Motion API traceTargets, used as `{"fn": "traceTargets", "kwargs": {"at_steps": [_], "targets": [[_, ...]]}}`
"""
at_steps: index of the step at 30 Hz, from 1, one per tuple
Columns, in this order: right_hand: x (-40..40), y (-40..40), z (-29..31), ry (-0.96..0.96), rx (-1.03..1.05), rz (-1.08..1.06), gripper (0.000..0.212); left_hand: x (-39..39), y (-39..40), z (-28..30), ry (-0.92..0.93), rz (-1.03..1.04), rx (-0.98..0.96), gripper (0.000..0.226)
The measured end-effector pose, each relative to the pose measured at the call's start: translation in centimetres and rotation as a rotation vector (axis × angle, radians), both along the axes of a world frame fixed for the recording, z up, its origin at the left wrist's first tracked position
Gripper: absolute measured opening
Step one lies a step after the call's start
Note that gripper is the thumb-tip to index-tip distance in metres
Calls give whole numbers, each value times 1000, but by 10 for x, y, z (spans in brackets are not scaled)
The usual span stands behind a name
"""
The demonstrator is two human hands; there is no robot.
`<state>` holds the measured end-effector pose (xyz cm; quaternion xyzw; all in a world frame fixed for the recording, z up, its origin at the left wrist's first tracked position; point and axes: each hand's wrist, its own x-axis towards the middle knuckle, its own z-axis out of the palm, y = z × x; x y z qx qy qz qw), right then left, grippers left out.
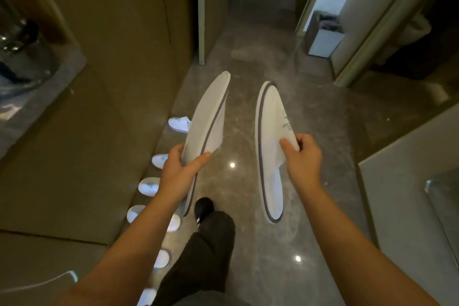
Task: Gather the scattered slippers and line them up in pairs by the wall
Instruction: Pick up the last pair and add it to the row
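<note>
Wall: the tan panelled wall (104,32) lies to the left of both hands, running away from the camera.
Row already set: white cloth slippers with a small green mark (148,186) sit on the grey polished stone floor (310,131) at the wall's foot, below and left of the left hand's fingers — the far one (179,124) stands a little apart from the rest.
Left hand: the left hand (177,169) is closed on a white flat slipper with grey edging (207,119), thumb on the near face, fingers (173,154) wrapped behind it; sole side turned to the camera.
Left slipper's axis: long axis runs up and away from the fingers, tip leaning slightly right, held off the floor.
Person: a dark trouser leg and a black shoe (203,207) show between the arms.
Right hand: the right hand (301,156) pinches a second white grey-edged slipper (272,136) by its printed upper, fingers (288,148) closed on the cloth; it hangs clear of the floor, long axis nearly parallel to the other.
Deciding relation: the row is leftward and downward of both hands — the left hand is nearer, so its slipper likely goes down first, with the pair's long axes needing to turn square to the wall.
</note>
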<state>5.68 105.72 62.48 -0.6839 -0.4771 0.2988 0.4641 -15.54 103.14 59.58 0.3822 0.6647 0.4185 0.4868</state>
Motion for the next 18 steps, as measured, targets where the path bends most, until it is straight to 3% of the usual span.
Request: {"fn": "traceTargets", "kwargs": {"at_steps": [7,18], "targets": [[-26,199,11,12,-35,30,6,-26,202,17,-53,53,-13,58],[-60,455,-21,-35,-127,243,7,-52,401,-23,-84,226,-129,63]]}}
